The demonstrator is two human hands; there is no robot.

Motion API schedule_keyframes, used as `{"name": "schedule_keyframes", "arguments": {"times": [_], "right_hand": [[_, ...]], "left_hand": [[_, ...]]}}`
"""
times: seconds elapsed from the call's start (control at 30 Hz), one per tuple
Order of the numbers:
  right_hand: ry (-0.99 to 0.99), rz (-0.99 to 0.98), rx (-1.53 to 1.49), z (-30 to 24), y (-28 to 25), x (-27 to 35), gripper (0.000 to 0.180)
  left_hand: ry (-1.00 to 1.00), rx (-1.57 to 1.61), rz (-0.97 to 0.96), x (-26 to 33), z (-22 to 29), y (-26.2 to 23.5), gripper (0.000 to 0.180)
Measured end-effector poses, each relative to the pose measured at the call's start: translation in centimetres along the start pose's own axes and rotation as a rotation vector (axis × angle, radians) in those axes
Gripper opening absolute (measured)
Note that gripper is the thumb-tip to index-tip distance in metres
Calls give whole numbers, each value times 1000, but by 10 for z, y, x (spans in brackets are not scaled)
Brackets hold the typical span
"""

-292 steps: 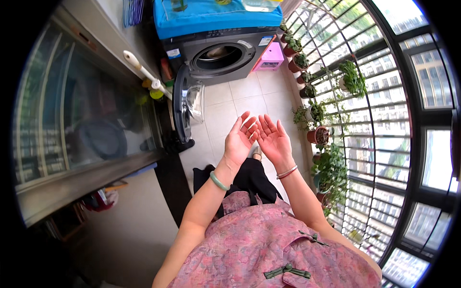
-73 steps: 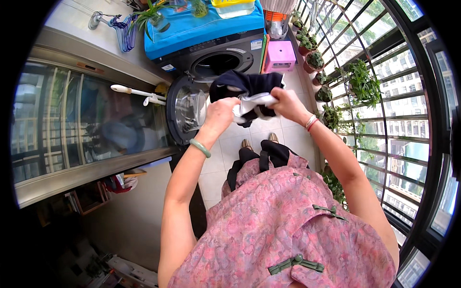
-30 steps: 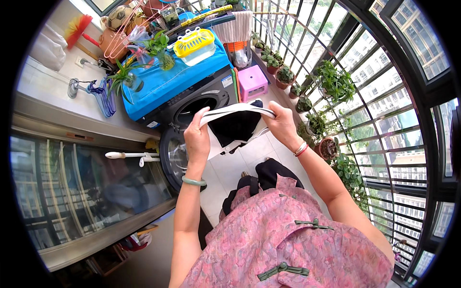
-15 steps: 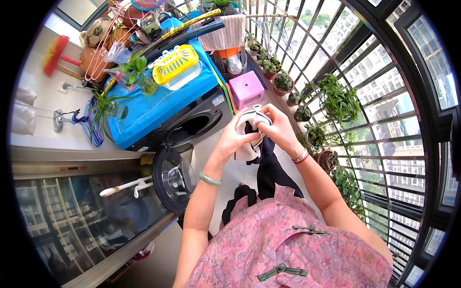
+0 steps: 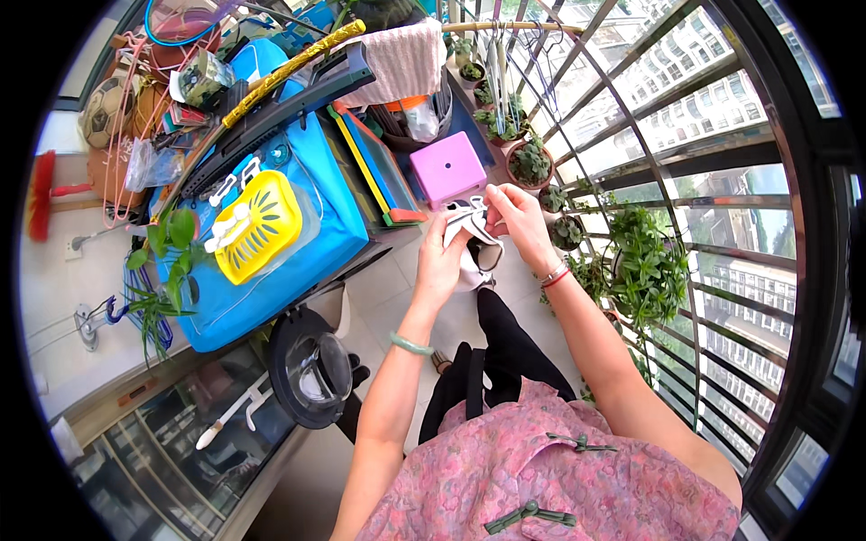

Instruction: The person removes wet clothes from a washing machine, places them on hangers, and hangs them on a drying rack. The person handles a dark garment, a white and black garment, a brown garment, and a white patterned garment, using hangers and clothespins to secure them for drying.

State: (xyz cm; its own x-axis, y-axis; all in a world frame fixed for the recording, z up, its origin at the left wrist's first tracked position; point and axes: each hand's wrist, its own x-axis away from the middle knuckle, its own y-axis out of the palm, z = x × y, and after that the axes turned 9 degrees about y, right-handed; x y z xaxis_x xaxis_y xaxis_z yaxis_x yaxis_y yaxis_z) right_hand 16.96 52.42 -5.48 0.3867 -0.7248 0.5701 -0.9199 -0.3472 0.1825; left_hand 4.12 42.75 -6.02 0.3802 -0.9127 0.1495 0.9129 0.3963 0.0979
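Observation:
A soft white item with dark edging [image 5: 476,257] is held up in front of me; its exact kind cannot be made out. My left hand [image 5: 440,263] is closed on its left side, thumb and fingers pinching the white rim. My right hand [image 5: 521,224] is closed at its upper right, thumb and fingertips together on the edge by a small white clip-like piece [image 5: 478,204]. Fingers partly hide what the right hand grips. The item hangs above the tiled floor, just nearer to me than a pink stool [image 5: 447,169].
At left, a washing machine under a blue cover [image 5: 316,203] carries a yellow slotted basket [image 5: 260,225]; its round door [image 5: 311,370] stands open. Potted plants [image 5: 530,162] line the barred window at right. A striped towel [image 5: 397,68] hangs at the back.
My view has shifted, so the washing machine sits further left. My right hand has moved from inside the white item's opening to its upper edge; the left keeps its hold.

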Motion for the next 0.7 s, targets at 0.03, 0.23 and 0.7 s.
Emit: {"name": "schedule_keyframes", "arguments": {"times": [0.03, 0.23, 0.7], "right_hand": [[-3, 12, 5, -3, -2, -16, 31], [-81, 194, 46, -11, -31, -112, 27], [-452, 667, 603, -31, -93, -317, 41]], "left_hand": [[-30, -7, 12, -14, 2, 5, 19], [11, -173, 73, -85, -14, 30, 19], [-70, -194, -60, -185, -32, 83, 68]]}}
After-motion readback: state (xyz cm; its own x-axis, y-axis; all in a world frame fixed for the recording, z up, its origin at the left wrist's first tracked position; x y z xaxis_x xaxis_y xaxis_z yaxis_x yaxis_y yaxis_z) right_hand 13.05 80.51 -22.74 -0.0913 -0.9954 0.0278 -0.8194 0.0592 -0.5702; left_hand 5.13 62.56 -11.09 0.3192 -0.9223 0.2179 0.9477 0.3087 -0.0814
